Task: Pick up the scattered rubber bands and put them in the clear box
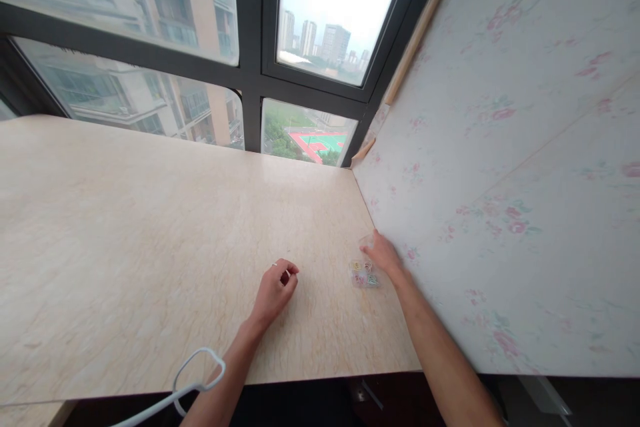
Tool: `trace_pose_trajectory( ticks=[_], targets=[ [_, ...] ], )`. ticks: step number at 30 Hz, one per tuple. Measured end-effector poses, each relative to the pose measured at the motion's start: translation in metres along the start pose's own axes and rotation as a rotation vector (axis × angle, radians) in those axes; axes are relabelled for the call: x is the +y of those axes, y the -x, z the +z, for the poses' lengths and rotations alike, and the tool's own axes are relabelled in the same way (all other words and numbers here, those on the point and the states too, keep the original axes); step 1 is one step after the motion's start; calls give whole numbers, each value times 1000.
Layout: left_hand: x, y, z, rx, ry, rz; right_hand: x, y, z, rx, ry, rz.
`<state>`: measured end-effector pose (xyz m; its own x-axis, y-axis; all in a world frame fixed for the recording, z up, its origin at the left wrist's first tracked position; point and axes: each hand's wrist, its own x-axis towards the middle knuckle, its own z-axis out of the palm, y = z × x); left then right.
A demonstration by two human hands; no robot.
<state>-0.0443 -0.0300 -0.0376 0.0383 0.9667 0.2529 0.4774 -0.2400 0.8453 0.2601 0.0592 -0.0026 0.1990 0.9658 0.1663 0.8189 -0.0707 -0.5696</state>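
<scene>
A small clear plastic box (pixel 357 283) sits on the marble-patterned counter, with its compartments holding coloured loops that look like paper clips, yellow, pinkish and green. Just behind it, beside the wall, my right hand (pixel 384 253) grips the box's transparent lid (pixel 367 240) between thumb and fingers. To the left of the box, my left hand (pixel 275 288) rests low over the counter, fingers curled and thumb meeting the fingertips. Whether anything is inside that pinch is too small to make out. A small pale spot, perhaps a ring, shows on one of its fingers.
The counter (pixel 150 240) runs up to dark-framed windows (pixel 250 80). A flower-patterned wall (pixel 475 147) rises close on the right, beside my right arm. A white cable (pixel 155 408) loops near the front edge by my left forearm.
</scene>
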Motion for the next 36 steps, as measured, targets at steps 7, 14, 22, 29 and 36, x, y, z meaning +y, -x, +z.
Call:
trace_pose_trajectory(
  ticks=[7,14,22,29,36],
  targets=[
    [2,0,-2,40,22,-33,-45,22,-27,-46,-577,42],
    [5,0,-4,93,74,-62,-93,87,-64,-439,-1597,290],
    [49,16,1,54,217,-8,-88,105,-57,-544,-1670,371],
    [120,13,-6,-171,246,334,-93,126,-56,-701,-1450,386],
    [136,-1,-12,-510,-41,590,-76,137,-52,-874,-1287,279]
  ],
)
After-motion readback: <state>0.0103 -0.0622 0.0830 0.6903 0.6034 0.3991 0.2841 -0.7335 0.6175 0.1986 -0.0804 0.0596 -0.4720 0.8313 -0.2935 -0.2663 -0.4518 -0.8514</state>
